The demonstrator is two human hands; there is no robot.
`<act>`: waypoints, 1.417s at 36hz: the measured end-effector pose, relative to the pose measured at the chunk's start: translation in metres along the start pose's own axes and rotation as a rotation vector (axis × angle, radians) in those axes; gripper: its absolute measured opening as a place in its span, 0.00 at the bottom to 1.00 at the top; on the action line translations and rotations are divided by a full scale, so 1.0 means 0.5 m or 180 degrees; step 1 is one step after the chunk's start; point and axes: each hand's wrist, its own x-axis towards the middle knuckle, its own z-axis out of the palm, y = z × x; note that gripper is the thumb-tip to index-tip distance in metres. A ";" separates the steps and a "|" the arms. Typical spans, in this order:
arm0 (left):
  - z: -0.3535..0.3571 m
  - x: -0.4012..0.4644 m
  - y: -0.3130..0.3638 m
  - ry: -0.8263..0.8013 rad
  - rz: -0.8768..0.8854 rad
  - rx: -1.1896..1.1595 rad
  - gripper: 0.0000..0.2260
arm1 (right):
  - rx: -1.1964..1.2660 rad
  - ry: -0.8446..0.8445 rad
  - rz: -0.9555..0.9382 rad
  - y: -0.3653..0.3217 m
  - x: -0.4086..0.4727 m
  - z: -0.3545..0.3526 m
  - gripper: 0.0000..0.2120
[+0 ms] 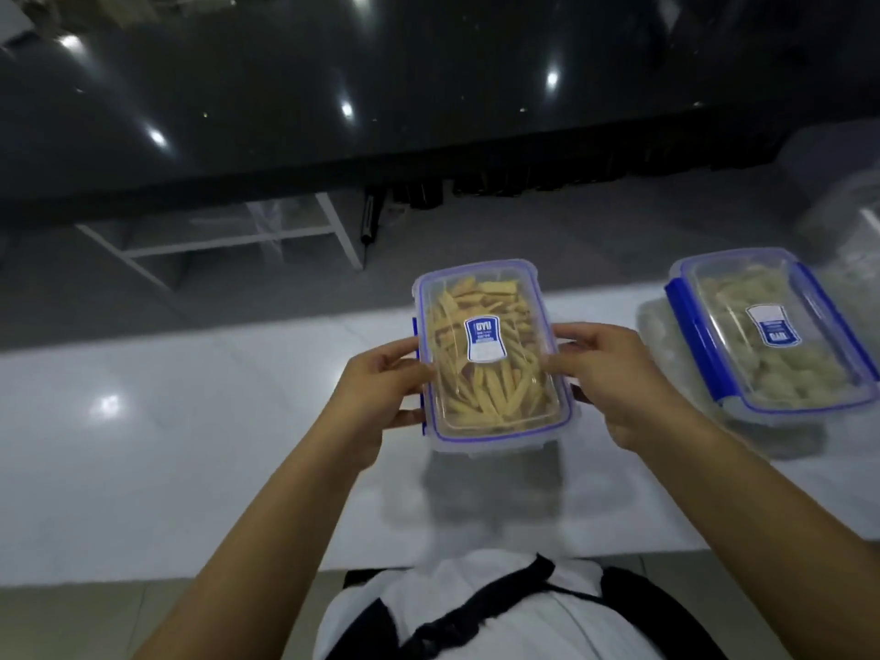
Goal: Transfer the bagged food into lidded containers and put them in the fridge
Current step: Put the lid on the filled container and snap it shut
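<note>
Hands (381, 388) possibly covering container (490, 354) clasps

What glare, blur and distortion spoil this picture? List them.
Head view: bright lamp glare dots the glossy dark surface and white counter; wide-angle bending curves the counter edge; the right container and far right edge are smeared; the held container stays fairly sharp.

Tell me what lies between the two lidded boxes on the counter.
In the head view, only the right hand and bare white counter lie between the box of yellow sticks and the second box.
</note>
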 end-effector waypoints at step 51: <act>0.016 0.045 -0.089 0.0423 -0.0060 0.0526 0.24 | -0.0451 0.0226 0.0059 0.117 0.048 -0.002 0.20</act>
